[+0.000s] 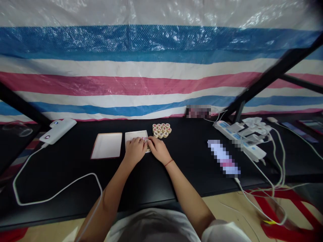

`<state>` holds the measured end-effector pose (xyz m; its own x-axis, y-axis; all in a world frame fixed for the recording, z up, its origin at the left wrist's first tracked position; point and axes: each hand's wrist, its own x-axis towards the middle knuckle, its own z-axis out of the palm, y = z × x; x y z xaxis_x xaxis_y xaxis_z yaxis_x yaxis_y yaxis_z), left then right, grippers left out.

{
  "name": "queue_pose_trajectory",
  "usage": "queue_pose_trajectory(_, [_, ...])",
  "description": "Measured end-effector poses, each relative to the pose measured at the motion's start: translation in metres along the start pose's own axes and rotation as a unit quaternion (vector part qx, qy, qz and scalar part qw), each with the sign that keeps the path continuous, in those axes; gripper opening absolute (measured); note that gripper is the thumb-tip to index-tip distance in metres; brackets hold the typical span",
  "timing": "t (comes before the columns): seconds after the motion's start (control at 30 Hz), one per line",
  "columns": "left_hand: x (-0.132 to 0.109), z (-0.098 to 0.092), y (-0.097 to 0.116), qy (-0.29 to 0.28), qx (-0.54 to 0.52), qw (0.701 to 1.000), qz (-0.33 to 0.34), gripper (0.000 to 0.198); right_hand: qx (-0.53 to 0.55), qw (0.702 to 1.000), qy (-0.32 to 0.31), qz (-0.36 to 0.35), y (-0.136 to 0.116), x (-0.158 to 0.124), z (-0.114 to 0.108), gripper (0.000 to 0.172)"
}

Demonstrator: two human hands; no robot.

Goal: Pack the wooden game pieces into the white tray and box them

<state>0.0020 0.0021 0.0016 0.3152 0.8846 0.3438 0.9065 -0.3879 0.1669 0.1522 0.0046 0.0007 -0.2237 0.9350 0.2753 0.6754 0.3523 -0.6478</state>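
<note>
My left hand [135, 150] and my right hand [158, 149] rest side by side on the black table [191, 158], fingers curled over the near edge of a white tray [135, 134]. Between the fingertips, small round wooden pieces [146, 144] with red marks show; what each hand grips is partly hidden. A cluster of several similar round pieces [162, 130] lies just beyond my right hand. A second white tray [107, 145] with a dark red rim lies to the left. A red string circles my right wrist.
A white power bank [57, 130] with a long white cable [50, 198] sits at the left. A power strip [238, 139] with plugs and cables lies at the right. A striped tarp [151, 67] hangs behind, with dark frame bars crossing it.
</note>
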Motion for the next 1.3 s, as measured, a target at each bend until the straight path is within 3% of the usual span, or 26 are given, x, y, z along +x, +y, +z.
queue_pose_trajectory(0.13, [0.002, -0.003, 0.003, -0.001, -0.026, 1.000, -0.014, 0.016, -0.012, 1.000, 0.000, -0.001, 0.002, -0.001, 0.002, 0.028])
queue_pose_trajectory(0.27, [0.005, -0.009, 0.001, 0.027, -0.091, 0.995, -0.020, 0.011, -0.022, 0.998, 0.058, -0.021, 0.001, -0.004, 0.000, 0.025])
queue_pose_trajectory(0.43, [0.004, -0.015, 0.001, 0.064, -0.239, 0.968, -0.049, 0.013, -0.001, 0.994, 0.089, -0.070, -0.005, -0.007, -0.002, 0.028])
queue_pose_trajectory(0.57, [0.001, -0.017, 0.005, 0.083, -0.267, 0.957, -0.081, 0.012, 0.026, 0.992, 0.102, -0.068, -0.004, -0.006, -0.005, 0.025])
queue_pose_trajectory(0.67, [-0.001, -0.018, 0.003, 0.116, -0.301, 0.938, -0.126, 0.013, 0.027, 0.982, 0.184, -0.017, 0.012, -0.006, -0.015, 0.027])
queue_pose_trajectory(0.73, [-0.002, -0.019, -0.002, 0.128, -0.329, 0.925, -0.137, 0.018, 0.003, 0.965, 0.257, 0.053, 0.029, -0.007, -0.026, 0.031])
queue_pose_trajectory(0.8, [-0.002, -0.021, -0.008, 0.133, -0.342, 0.921, -0.131, 0.023, -0.030, 0.949, 0.289, 0.120, 0.049, -0.009, -0.036, 0.034])
queue_pose_trajectory(0.9, [-0.003, -0.021, -0.015, 0.127, -0.353, 0.918, -0.127, 0.025, -0.067, 0.948, 0.256, 0.178, 0.074, -0.013, -0.045, 0.035])
queue_pose_trajectory(1.03, [-0.003, -0.019, -0.014, 0.093, -0.380, 0.908, -0.152, 0.026, -0.109, 0.962, 0.186, 0.169, 0.077, -0.014, -0.047, 0.020])
queue_pose_trajectory(1.13, [-0.005, -0.017, -0.008, 0.092, -0.350, 0.925, -0.115, 0.025, -0.089, 0.964, 0.214, 0.130, 0.055, -0.012, -0.043, 0.022])
queue_pose_trajectory(1.2, [-0.006, -0.016, -0.004, 0.103, -0.307, 0.943, -0.072, 0.023, -0.013, 0.971, 0.223, 0.091, 0.033, -0.011, -0.036, 0.024])
queue_pose_trajectory(1.3, [-0.009, -0.012, 0.003, 0.111, -0.249, 0.962, -0.022, 0.018, 0.151, 0.983, 0.101, 0.037, 0.000, -0.011, -0.021, 0.025])
